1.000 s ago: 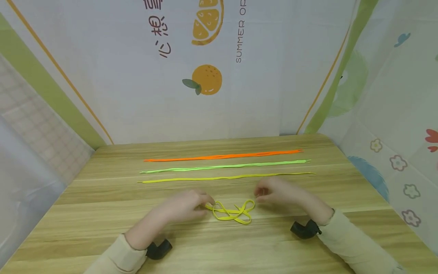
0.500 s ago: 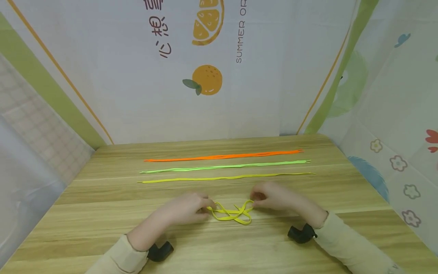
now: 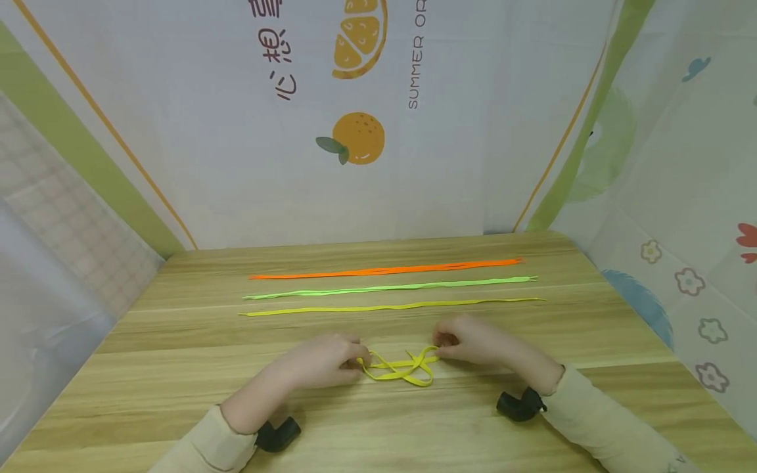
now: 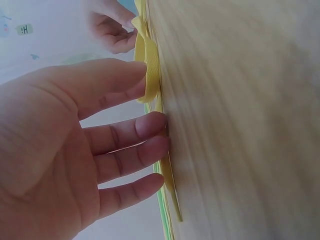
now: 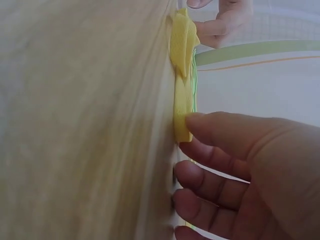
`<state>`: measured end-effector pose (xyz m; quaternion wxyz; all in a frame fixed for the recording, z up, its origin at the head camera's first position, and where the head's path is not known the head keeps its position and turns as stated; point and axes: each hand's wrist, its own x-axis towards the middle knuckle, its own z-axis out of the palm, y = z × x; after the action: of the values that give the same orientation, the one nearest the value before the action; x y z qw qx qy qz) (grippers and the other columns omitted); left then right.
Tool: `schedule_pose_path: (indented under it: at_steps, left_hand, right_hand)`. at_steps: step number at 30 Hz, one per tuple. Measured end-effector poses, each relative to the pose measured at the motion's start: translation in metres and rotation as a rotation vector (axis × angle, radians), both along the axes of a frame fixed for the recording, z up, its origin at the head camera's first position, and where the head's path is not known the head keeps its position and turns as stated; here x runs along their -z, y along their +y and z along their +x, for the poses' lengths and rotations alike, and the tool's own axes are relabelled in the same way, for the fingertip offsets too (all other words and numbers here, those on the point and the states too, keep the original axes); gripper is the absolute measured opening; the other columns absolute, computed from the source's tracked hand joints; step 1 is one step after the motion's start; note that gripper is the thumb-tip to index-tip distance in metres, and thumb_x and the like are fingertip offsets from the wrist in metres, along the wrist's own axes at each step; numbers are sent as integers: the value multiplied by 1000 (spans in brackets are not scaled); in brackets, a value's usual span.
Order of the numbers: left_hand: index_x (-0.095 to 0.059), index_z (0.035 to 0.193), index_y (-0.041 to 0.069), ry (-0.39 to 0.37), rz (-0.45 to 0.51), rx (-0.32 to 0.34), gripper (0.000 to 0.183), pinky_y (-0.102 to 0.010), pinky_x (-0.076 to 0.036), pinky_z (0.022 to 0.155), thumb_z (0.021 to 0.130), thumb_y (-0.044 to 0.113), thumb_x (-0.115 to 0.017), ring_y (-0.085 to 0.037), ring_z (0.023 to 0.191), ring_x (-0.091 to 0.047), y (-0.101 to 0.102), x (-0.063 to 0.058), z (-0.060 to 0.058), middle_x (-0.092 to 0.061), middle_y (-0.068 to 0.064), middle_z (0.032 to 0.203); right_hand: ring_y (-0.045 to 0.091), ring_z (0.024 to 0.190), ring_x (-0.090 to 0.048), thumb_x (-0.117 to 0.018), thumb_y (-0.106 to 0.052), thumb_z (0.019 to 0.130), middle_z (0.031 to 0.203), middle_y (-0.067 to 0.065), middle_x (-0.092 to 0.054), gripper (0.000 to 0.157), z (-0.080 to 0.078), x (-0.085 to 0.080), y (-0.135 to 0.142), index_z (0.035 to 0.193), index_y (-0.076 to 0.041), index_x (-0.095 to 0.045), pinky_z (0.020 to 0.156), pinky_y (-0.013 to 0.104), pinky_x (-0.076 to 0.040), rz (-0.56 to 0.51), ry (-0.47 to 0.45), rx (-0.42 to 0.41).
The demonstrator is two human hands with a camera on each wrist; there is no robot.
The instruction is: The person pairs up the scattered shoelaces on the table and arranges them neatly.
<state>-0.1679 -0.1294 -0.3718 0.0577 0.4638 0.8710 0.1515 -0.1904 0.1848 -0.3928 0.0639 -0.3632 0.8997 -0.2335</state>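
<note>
A flat yellow shoelace lies in crossed loops on the table between the two hands. My left hand pinches its left loop between thumb and index finger; in the left wrist view the other fingers stretch out beside the lace. On the opposite side my right hand pinches the right loop. The right wrist view has the thumb on the lace's near end, with the index finger partly hidden behind it. A loose tip of the lace points up near the middle.
Beyond the hands, three rows of laces lie straight across the wooden table: orange farthest, then green, then yellow. A printed cloth hangs behind the table. Black wrist mounts sit by both cuffs.
My right hand has moved left to the shoelace's right loop and taken hold of it. My left hand has shifted very slightly, and the loops have drawn a little flatter.
</note>
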Motion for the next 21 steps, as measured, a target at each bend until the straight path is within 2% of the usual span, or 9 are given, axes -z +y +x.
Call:
schedule_pose_path:
  at_steps: [4, 10, 17, 21]
  left_hand:
    - [-69, 97, 14, -4, -9, -6, 12, -21, -41, 60, 86, 13, -69, -4, 67, -46, 0, 1, 0, -53, 8, 80]
    - [-66, 85, 14, -6, -20, -3, 6, -20, -40, 60, 84, 11, -71, -4, 66, -42, -1, 1, -1, -50, 9, 76]
    - [-65, 81, 16, -18, -44, -30, 10, -20, -42, 62, 83, 13, -74, -3, 67, -42, -2, 1, 0, -51, 11, 78]
    - [-61, 74, 18, -19, -54, -39, 16, -19, -40, 58, 84, 12, -73, -3, 64, -40, -3, 1, 0, -49, 10, 74]
  right_hand:
    - [4, 65, -46, -71, -21, 87, 70, -13, -49, 10, 1, -2, 0, 84, -21, -62, 57, 25, -41, 7, -17, 8]
    - [4, 65, -46, -71, -17, 87, 70, -13, -49, 14, 2, -2, -1, 80, -22, -60, 58, 25, -42, 11, -22, 2]
    - [5, 64, -45, -69, -12, 87, 69, -13, -49, 17, 1, -1, 1, 77, -22, -59, 57, 25, -41, 12, -26, 1]
    - [4, 64, -45, -68, -12, 86, 68, -13, -48, 19, 1, -1, 2, 76, -24, -58, 57, 24, -41, 29, -28, 6]
